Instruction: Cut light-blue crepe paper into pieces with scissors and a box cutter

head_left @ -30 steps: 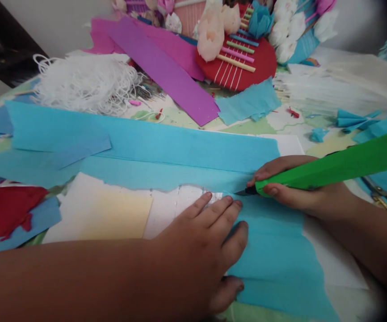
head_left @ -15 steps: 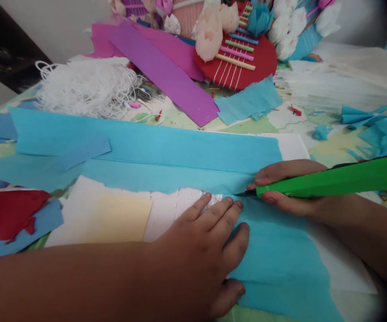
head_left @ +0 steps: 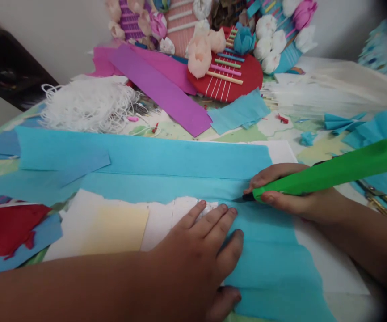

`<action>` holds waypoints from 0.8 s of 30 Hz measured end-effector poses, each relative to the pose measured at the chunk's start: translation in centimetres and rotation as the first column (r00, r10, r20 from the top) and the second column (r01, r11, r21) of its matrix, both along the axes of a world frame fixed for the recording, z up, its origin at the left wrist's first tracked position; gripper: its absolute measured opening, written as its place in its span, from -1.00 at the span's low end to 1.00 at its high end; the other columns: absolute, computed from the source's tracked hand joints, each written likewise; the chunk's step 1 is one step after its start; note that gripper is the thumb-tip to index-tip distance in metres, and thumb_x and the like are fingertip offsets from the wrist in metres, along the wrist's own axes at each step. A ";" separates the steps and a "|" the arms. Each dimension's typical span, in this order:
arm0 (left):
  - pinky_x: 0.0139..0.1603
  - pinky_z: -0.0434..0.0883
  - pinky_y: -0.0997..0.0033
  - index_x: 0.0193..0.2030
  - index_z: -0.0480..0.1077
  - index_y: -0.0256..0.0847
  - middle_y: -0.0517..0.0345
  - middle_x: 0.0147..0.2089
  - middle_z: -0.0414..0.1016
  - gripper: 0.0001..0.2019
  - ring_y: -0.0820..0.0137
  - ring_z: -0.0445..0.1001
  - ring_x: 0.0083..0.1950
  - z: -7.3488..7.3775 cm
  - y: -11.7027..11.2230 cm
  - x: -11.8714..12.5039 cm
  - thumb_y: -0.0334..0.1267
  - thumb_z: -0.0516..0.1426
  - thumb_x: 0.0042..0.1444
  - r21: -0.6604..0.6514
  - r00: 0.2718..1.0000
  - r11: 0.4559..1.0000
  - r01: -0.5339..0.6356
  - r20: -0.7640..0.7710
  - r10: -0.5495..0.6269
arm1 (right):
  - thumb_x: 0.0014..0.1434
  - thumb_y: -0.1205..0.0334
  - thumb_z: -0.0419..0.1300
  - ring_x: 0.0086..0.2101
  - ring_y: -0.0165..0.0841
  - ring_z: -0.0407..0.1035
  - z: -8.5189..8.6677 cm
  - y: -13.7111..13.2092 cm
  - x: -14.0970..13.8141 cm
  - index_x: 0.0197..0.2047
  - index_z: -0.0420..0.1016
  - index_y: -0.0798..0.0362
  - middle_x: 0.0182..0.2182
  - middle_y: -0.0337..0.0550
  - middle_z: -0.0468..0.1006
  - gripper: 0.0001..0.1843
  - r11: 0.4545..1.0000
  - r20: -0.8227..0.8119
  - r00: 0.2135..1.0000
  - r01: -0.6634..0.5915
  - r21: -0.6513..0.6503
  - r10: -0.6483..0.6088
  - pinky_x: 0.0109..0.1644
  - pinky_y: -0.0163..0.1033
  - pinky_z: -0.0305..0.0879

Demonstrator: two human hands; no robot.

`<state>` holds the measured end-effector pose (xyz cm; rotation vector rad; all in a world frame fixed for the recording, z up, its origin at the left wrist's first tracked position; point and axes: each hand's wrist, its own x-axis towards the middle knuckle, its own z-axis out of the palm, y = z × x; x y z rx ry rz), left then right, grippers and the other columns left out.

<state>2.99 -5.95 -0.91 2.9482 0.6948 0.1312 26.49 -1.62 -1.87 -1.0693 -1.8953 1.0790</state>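
My right hand [head_left: 290, 192] grips a green utility knife [head_left: 330, 172] near its black front end. The blade tip meets the light blue crepe paper [head_left: 270, 259], just right of my left fingertips. My left hand [head_left: 207, 250] lies palm down with fingers spread, pressing the paper's edge and a white board [head_left: 160, 223] beneath it. A shiny clear patch, perhaps tape, shows between its fingers. Behind the blade, a long folded strip of the same blue paper [head_left: 146, 154] runs across the board.
White string [head_left: 89, 105] is heaped at the back left, beside a purple paper strip [head_left: 163, 87]. Decorated discs, one a red disc [head_left: 247, 80], stand behind. Scissors [head_left: 381, 197] lie at right, near blue scraps [head_left: 374, 127]. Red paper [head_left: 9, 228] lies at left.
The view has shifted, so the table things appear lower and further left. The knife's rear end sits higher, with its tip still at the paper. My left hand stays pressed down.
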 end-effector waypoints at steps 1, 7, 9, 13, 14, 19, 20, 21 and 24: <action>0.15 0.04 0.03 0.09 0.22 -0.27 -0.15 0.15 0.23 -0.46 0.11 0.13 0.19 0.0 0.0 0.0 0.06 -0.03 0.07 -0.002 1.000 1.000 0.003 0.000 -0.003 | -0.08 0.30 0.24 -0.36 -0.35 0.46 0.0 0.0 0.0 -0.35 0.46 -0.02 -0.40 -0.20 0.57 -0.86 1.000 -0.010 1.000 0.003 -0.005 -0.003 -0.32 -0.30 0.41; 0.13 0.07 0.02 0.08 0.24 -0.27 -0.16 0.13 0.24 -0.46 0.10 0.15 0.18 0.0 0.0 0.0 0.06 -0.02 0.06 -0.011 1.000 1.000 0.017 -0.008 -0.017 | -0.08 0.27 0.25 -0.38 -0.38 0.46 0.1 0.1 0.2 -0.35 0.48 -0.02 -0.42 -0.21 0.56 -0.86 1.000 -0.025 0.999 0.022 0.005 -0.022 -0.35 -0.33 0.41; 0.14 0.06 0.01 0.08 0.23 -0.27 -0.16 0.14 0.24 -0.47 0.09 0.13 0.18 -0.1 0.0 0.0 0.06 -0.02 0.07 -0.005 1.000 1.000 0.018 -0.006 -0.018 | -0.07 0.27 0.25 -0.38 -0.38 0.46 0.0 0.1 0.3 -0.35 0.48 -0.02 -0.41 -0.22 0.56 -0.87 1.000 -0.023 1.000 0.005 0.011 -0.004 -0.34 -0.34 0.40; 0.14 0.07 0.03 0.06 0.24 -0.26 -0.15 0.13 0.24 -0.47 0.10 0.15 0.17 0.0 0.0 0.1 0.06 -0.01 0.06 0.017 1.000 1.000 0.006 0.017 -0.006 | -0.05 0.23 0.24 -0.38 -0.37 0.45 -0.3 0.0 0.3 -0.33 0.47 -0.06 -0.41 -0.22 0.55 -0.86 0.997 -0.111 0.991 0.080 -0.010 -0.081 -0.34 -0.30 0.39; 0.13 0.08 0.03 0.06 0.25 -0.27 -0.15 0.13 0.25 -0.47 0.10 0.16 0.16 0.0 -0.1 0.0 0.06 0.00 0.05 0.023 1.000 1.000 0.006 0.026 -0.007 | -0.04 0.21 0.23 -0.38 -0.36 0.44 -0.4 0.1 0.3 -0.32 0.46 -0.08 -0.41 -0.22 0.55 -0.86 0.993 -0.163 0.979 0.116 -0.031 -0.120 -0.33 -0.27 0.39; 0.10 0.11 0.03 0.04 0.26 -0.28 -0.16 0.11 0.27 -0.47 0.09 0.20 0.13 0.0 -0.3 -0.1 0.07 0.01 0.03 0.037 0.999 0.999 -0.005 0.041 0.003 | 0.01 0.12 0.18 -0.37 -0.36 0.41 0.2 0.4 -0.2 -0.38 0.47 -0.07 -0.44 -0.25 0.51 -0.90 0.979 -0.377 0.904 0.178 -0.099 -0.203 -0.27 -0.21 0.37; 0.11 0.11 0.03 0.04 0.26 -0.27 -0.15 0.11 0.27 -0.47 0.09 0.20 0.13 0.0 -0.4 -0.1 0.07 0.01 0.03 0.038 0.999 0.999 -0.010 0.048 0.008 | 0.01 0.14 0.18 -0.37 -0.37 0.40 0.5 0.4 -0.3 -0.41 0.46 -0.05 -0.44 -0.25 0.50 -0.91 0.977 -0.378 0.901 0.190 -0.094 -0.212 -0.27 -0.22 0.36; 0.11 0.11 0.04 0.04 0.26 -0.27 -0.14 0.11 0.27 -0.47 0.10 0.20 0.13 -0.1 -0.4 -0.2 0.07 0.01 0.03 0.036 0.999 0.999 -0.011 0.053 0.009 | 0.00 0.17 0.19 -0.37 -0.38 0.39 0.9 0.3 -0.5 -0.44 0.46 -0.04 -0.44 -0.25 0.49 -0.92 0.975 -0.371 0.902 0.198 -0.096 -0.220 -0.28 -0.24 0.36; 0.08 0.13 0.05 0.01 0.28 -0.26 -0.12 0.09 0.29 -0.48 0.10 0.22 0.10 0.0 -0.3 -0.2 0.07 0.01 0.03 0.034 0.995 0.999 -0.026 0.096 0.022 | -0.03 0.23 0.21 -0.40 -0.41 0.40 2.1 0.0 -1.1 -0.42 0.42 -0.02 -0.47 -0.26 0.50 -0.95 0.969 -0.359 0.902 0.196 -0.152 -0.239 -0.36 -0.29 0.36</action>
